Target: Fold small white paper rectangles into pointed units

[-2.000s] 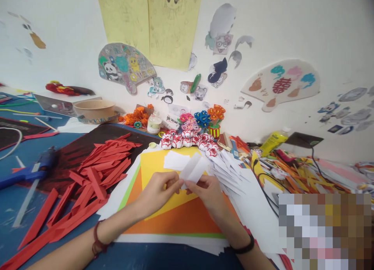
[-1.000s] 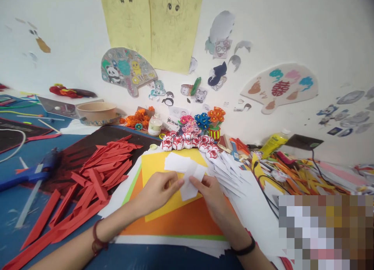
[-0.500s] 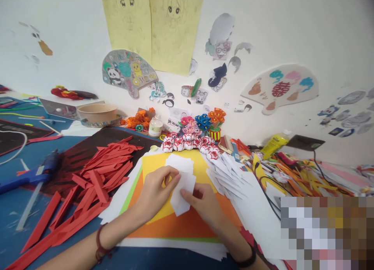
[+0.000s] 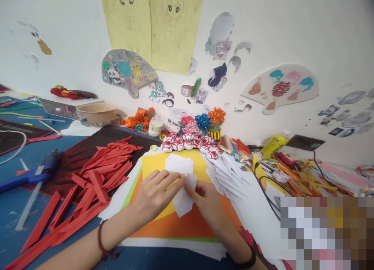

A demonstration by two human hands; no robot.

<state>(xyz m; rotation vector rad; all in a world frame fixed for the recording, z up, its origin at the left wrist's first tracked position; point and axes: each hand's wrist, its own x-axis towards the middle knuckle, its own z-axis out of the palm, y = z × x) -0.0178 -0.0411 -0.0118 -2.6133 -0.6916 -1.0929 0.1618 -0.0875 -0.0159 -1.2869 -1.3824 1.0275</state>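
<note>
As it slants over the middle of the scene, a small white paper (image 4: 181,207) has its far part covered by two bare hands and its near tip pointing toward the viewer. The left hand (image 4: 154,194) is palm down, its grip narrow and closed on the paper's far part. The right hand (image 4: 207,200) has its grip closed on the right edge, with the thumb on top. The step in hand looks like folding or creasing; how far the crease runs is hidden. That work seems to call next for the right grip to hold the edges steady and the left to press firmly along the fold. Just beyond lies a stack of white slips (image 4: 177,163) on a yellow sheet (image 4: 201,161), with an orange sheet (image 4: 172,228) under it on the near side. To the right are pointed white strips (image 4: 226,174). On the left, folded red strips (image 4: 109,166) spread over a dark mat (image 4: 66,165), and a blue glue gun (image 4: 35,174) rests farther left on the blue tabletop (image 4: 140,258). At the far side, red-and-white ornaments (image 4: 188,142) sit before bright craft flowers (image 4: 203,122).
</note>
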